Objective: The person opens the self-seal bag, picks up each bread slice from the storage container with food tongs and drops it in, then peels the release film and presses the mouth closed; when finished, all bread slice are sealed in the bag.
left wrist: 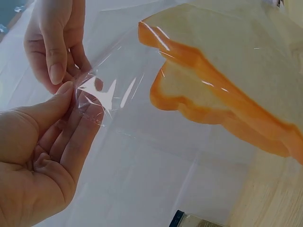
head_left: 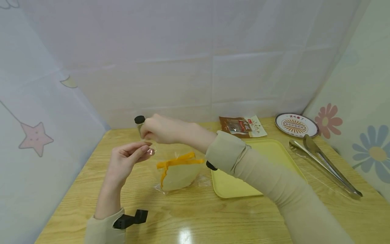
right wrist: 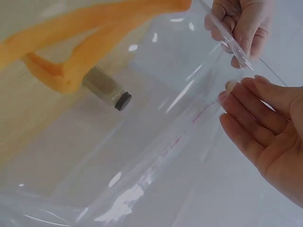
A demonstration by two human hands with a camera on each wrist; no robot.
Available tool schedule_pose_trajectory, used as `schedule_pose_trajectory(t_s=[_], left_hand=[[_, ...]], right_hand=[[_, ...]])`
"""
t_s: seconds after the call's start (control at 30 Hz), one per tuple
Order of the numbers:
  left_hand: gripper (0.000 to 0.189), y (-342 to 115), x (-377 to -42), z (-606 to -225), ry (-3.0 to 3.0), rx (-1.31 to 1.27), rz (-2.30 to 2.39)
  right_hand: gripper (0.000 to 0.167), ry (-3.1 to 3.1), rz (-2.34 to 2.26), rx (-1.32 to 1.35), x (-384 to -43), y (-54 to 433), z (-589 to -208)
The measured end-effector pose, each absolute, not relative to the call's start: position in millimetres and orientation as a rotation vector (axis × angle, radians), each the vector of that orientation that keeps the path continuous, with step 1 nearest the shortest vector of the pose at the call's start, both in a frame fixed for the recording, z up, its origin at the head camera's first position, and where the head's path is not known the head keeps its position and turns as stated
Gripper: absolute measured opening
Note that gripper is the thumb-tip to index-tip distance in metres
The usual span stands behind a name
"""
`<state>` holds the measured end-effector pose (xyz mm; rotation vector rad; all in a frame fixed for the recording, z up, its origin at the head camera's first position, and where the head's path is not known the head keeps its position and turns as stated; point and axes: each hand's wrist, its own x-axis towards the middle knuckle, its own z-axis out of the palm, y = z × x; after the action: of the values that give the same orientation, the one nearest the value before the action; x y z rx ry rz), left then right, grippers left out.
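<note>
A clear plastic bag point(left wrist: 128, 101) with pale, orange-crusted bread slices point(head_left: 182, 174) inside hangs between the two hands, above the wooden table. My left hand point(head_left: 123, 161) pinches the film at the bag's edge between thumb and fingers. Just above it, my right hand point(head_left: 163, 128) reaches across and pinches the same edge with thumb and forefinger, its other fingers loosely bent. Reddish marks run along the film in the right wrist view. Behind the right hand stands a small jar point(right wrist: 104, 87) with a black cap, partly covered in the head view.
A yellow tray point(head_left: 283, 162) lies under the right forearm. Behind it is a brown and white food packet point(head_left: 242, 126). Further right are a patterned plate point(head_left: 294, 125) and metal tongs point(head_left: 329, 166). Cloth walls border the table at the back and sides.
</note>
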<state>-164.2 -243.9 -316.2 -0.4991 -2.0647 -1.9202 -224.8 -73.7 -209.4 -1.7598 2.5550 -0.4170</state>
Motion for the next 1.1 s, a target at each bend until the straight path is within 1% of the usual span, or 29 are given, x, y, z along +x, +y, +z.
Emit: schedule_pose_trajectory(t_s=[0.2, 0.33, 0.43, 0.53, 0.77, 1.0, 1.1], left_hand=[[0.023, -243, -165, -315, -2.041, -0.541, -1.907], [0.022, -243, -165, -315, -2.03, -0.583, -1.882], [0.019, -243, -165, -316, -2.029, -0.62, -1.85], [0.018, -243, -164, -316, -2.027, -0.645, -1.824], [0.019, -243, -163, -315, -2.015, -0.647, -1.818], [0.018, -243, -163, -314, -2.024, -0.647, -1.81], [0.018, -243, -162, -314, -2.013, -0.652, -1.827]], right_hand=[[0.031, 2.484, -0.334, -1.698, -229, -80, -195], [0.038, 2.44, -0.274, -1.66, -230, -83, -191], [0.041, 2.41, -0.273, -1.635, -231, -84, -191], [0.039, 2.395, -0.292, -1.617, -231, -85, -191], [0.028, 2.389, -0.289, -1.605, -232, -88, -190], [0.031, 2.417, -0.238, -1.563, -229, -89, -188], [0.029, 2.426, -0.215, -1.569, -229, -90, -189]])
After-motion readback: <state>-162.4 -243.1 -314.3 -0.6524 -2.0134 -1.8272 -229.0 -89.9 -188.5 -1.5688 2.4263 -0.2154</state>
